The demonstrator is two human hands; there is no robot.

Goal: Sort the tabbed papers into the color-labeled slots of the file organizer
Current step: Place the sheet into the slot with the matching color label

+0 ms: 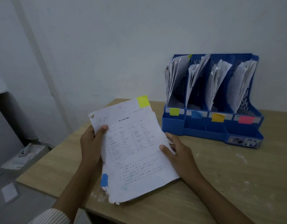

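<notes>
Pale wall (107, 38) fills the bkgd, w/ a wooden desk (220, 175) pushed up against it. Blue file organizer (210, 126) stands at the desk's far right, near the wall: four upright slots, all already holding white sheets leaning back. Front labels run left to right: yellow-green label (174, 111), blue label (196, 114), orange label (217, 117), pink label (246, 119). Stack of tabbed papers (136, 152) is in my hands over the desk's near left part, well apart from the organizer, its lower right corner down on the desk; top sheet is printed w/ a table & lines of text too small to read. My left hand (92, 143) grips the stack's left edge, thumb curled on top, fingers hidden under. My right hand (180, 151) holds the right edge, thumb pressed on the top sheet, other fingers along the side. Yellow-green tab (143, 101) sticks out at the top sheet's upper right corner; a blue tab (104, 180) pokes out from a lower sheet at the left edge.
</notes>
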